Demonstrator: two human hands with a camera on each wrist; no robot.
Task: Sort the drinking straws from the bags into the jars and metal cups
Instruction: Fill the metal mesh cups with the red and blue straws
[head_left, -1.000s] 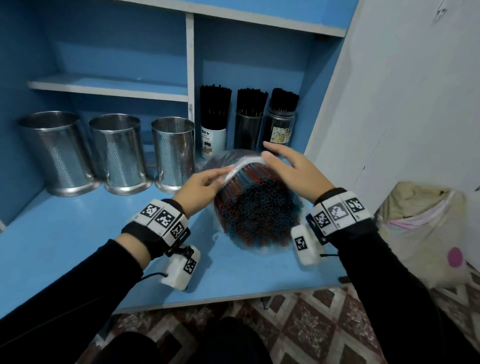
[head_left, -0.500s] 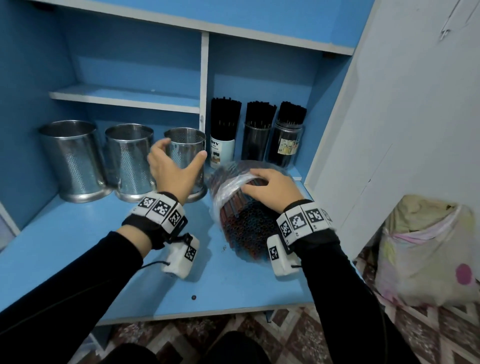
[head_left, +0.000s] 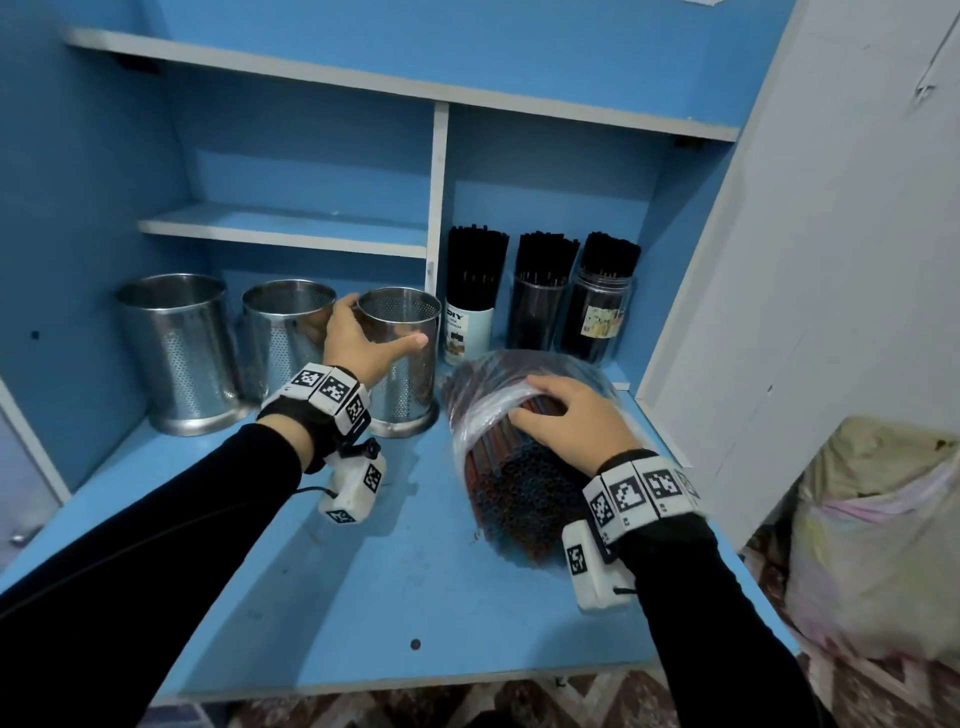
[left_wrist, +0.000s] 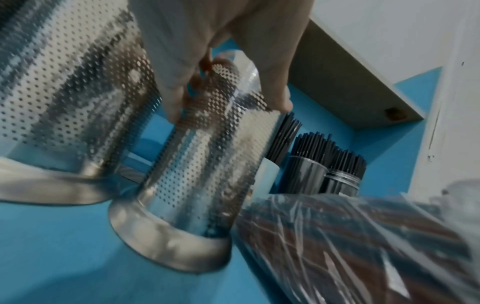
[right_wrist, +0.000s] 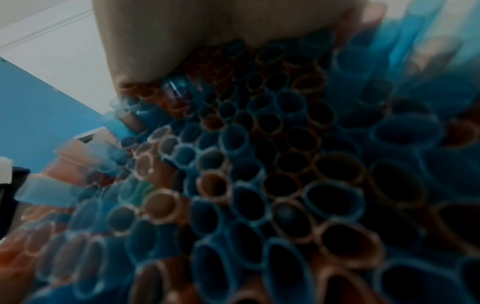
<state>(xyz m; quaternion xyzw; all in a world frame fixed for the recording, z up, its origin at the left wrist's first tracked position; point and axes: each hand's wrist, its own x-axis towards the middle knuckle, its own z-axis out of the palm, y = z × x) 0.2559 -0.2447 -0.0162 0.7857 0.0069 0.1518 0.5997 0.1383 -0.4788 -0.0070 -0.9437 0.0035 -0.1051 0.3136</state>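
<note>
If swung toward 3 o'clock, the metal cup (head_left: 410, 387) gripped by the left hand (head_left: 358, 340) could be knocked into the straw bag (head_left: 511, 488) clasped by the right hand (head_left: 566, 421).

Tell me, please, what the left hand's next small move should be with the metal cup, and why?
Probably draw the metal cup forward, next to the open mouth of the bag. The left hand grips the cup near its rim, the cup looks empty, and the right hand curls over the straws at that mouth, so loading seems the next step.
</note>
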